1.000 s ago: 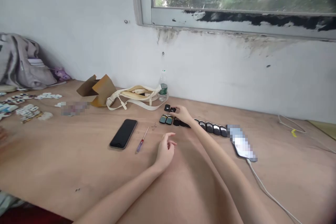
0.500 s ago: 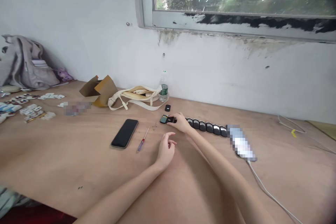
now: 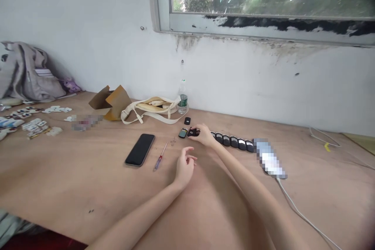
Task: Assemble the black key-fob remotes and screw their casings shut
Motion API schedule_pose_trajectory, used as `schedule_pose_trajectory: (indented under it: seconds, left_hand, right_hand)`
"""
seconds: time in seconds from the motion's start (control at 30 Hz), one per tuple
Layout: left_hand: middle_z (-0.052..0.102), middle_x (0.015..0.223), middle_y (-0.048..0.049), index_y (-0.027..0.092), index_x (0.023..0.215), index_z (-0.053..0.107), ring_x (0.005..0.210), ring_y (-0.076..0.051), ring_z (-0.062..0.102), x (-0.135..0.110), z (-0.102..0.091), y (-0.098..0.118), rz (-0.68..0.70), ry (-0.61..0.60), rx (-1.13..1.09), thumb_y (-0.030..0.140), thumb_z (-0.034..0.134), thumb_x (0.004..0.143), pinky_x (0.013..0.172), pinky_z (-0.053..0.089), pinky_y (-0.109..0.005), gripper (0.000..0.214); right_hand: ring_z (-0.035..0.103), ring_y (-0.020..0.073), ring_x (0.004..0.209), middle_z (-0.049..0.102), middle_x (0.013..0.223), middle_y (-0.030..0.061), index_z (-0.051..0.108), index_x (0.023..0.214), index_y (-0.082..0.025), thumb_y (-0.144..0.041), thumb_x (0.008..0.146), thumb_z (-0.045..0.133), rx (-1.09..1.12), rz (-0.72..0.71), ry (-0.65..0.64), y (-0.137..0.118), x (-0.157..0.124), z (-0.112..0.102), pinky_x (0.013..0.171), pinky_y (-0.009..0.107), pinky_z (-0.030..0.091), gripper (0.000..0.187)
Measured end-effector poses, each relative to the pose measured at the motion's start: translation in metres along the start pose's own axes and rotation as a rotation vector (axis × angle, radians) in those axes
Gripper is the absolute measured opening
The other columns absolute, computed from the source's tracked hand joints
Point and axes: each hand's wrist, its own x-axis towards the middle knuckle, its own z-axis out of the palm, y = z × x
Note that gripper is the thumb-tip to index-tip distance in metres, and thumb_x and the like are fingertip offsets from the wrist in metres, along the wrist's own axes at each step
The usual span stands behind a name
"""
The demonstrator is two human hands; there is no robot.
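Observation:
In the head view, my right hand (image 3: pixel 204 136) pinches a small black plastic cover (image 3: pixel 192 131) with a pale oval mark, low over the table. Just left of it lies an opened small device (image 3: pixel 183 133) with its inside showing. Another black cover (image 3: pixel 187 120) with an oval mark rests farther back. My left hand (image 3: pixel 185 168) lies on the tabletop, fingers loosely bent and apart, with nothing in it. To its left are a slim screwdriver (image 3: pixel 159 159) and a few tiny parts (image 3: pixel 173 141), too small to name. A row of black rounded devices (image 3: pixel 233 141) extends right from behind my right hand.
A black-screened phone (image 3: pixel 140 149) lies to the left, and a blurred phone-like device (image 3: pixel 269 158) with a white cable (image 3: pixel 299 209) to the right. Along the back stand a cardboard box (image 3: pixel 118 103), a cream bag (image 3: pixel 152 105) and a water bottle (image 3: pixel 183 99). Several small packs (image 3: pixel 36 124) lie far left.
My right hand has shifted slightly right with the black cover, opening a gap between it and the opened device. My left hand has hardly moved.

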Motion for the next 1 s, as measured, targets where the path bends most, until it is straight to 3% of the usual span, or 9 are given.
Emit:
schedule_pose_trajectory:
  seconds: [0.13,0.23,0.33,0.43,0.5,0.67,0.77,0.87,1.0]
  left_hand:
    - [0.05,0.132,-0.0153,0.019,0.123,0.044,0.09,-0.017,0.066,0.007,0.0,0.006,-0.062,0.081,-0.22,0.028,0.047,0.09,0.067,0.058,-0.028,0.034]
    - [0.059,0.124,-0.0153,0.015,0.12,0.052,0.1,-0.022,0.065,0.01,0.001,0.01,-0.115,-0.067,-0.297,0.041,0.057,0.086,0.078,0.058,-0.034,0.043]
    - [0.069,0.109,-0.013,0.012,0.104,0.064,0.104,-0.026,0.064,0.005,0.003,0.013,-0.075,-0.22,-0.252,0.036,0.071,0.075,0.089,0.054,-0.038,0.038]
    - [0.07,0.108,-0.0101,0.014,0.103,0.068,0.103,-0.026,0.065,-0.006,0.005,0.016,-0.005,-0.307,-0.159,0.029,0.073,0.073,0.093,0.051,-0.038,0.034]
    - [0.07,0.11,-0.0077,0.018,0.107,0.068,0.102,-0.024,0.065,-0.013,0.005,0.018,0.075,-0.348,-0.063,0.028,0.068,0.078,0.092,0.052,-0.037,0.031]
    - [0.07,0.107,-0.0037,0.025,0.106,0.069,0.099,-0.021,0.064,-0.018,0.002,0.017,0.388,-0.447,0.238,0.02,0.06,0.082,0.09,0.051,-0.034,0.026]
    - [0.069,0.106,-0.0045,0.023,0.105,0.069,0.099,-0.021,0.064,-0.014,0.0,0.013,0.394,-0.475,0.266,0.017,0.063,0.078,0.091,0.05,-0.034,0.028]
    - [0.066,0.109,-0.007,0.019,0.097,0.071,0.099,-0.02,0.063,-0.01,-0.002,0.011,0.336,-0.463,0.24,0.019,0.067,0.075,0.088,0.051,-0.032,0.023]
    - [0.069,0.094,-0.0041,0.021,0.09,0.073,0.089,-0.019,0.063,-0.008,-0.006,0.015,0.366,-0.464,0.376,0.022,0.065,0.079,0.082,0.049,-0.031,0.014]
  right_hand:
    - [0.058,0.0243,0.105,0.064,0.112,0.006,0.059,0.112,-0.023,-0.033,0.07,0.072,0.132,0.048,0.202,-0.015,-0.042,-0.008,0.093,0.041,0.045,0.045]
    - [0.056,0.0251,0.109,0.06,0.12,0.0084,0.053,0.122,-0.023,-0.031,0.069,0.073,0.185,0.085,0.219,-0.026,-0.086,-0.006,0.096,0.041,0.045,0.057]
    - [0.052,0.0273,0.115,0.059,0.122,0.0092,0.051,0.126,-0.025,-0.028,0.071,0.072,0.154,0.094,0.22,-0.031,-0.124,-0.004,0.1,0.046,0.043,0.059]
    - [0.051,0.0287,0.118,0.058,0.123,0.01,0.048,0.131,-0.026,-0.032,0.071,0.074,0.177,0.124,0.231,-0.032,-0.146,-0.009,0.101,0.048,0.043,0.066]
    - [0.054,0.0281,0.114,0.058,0.121,0.0099,0.051,0.128,-0.027,-0.035,0.07,0.076,0.231,0.157,0.221,-0.032,-0.156,-0.016,0.099,0.047,0.045,0.063]
    - [0.065,0.0231,0.092,0.065,0.099,0.0065,0.068,0.097,-0.024,-0.041,0.077,0.069,0.49,0.272,0.162,-0.03,-0.175,-0.035,0.083,0.038,0.054,0.027]
    - [0.065,0.0224,0.087,0.067,0.092,0.0052,0.068,0.087,-0.021,-0.039,0.075,0.071,0.526,0.308,0.129,-0.03,-0.18,-0.039,0.079,0.036,0.053,0.021]
    - [0.063,0.0222,0.086,0.068,0.088,0.0045,0.068,0.084,-0.021,-0.034,0.073,0.072,0.399,0.306,0.107,-0.031,-0.179,-0.042,0.079,0.036,0.05,0.017]
    - [0.058,0.0223,0.086,0.067,0.084,0.0036,0.069,0.082,-0.023,-0.03,0.073,0.071,0.236,0.314,0.086,-0.032,-0.177,-0.044,0.076,0.035,0.048,0.011]
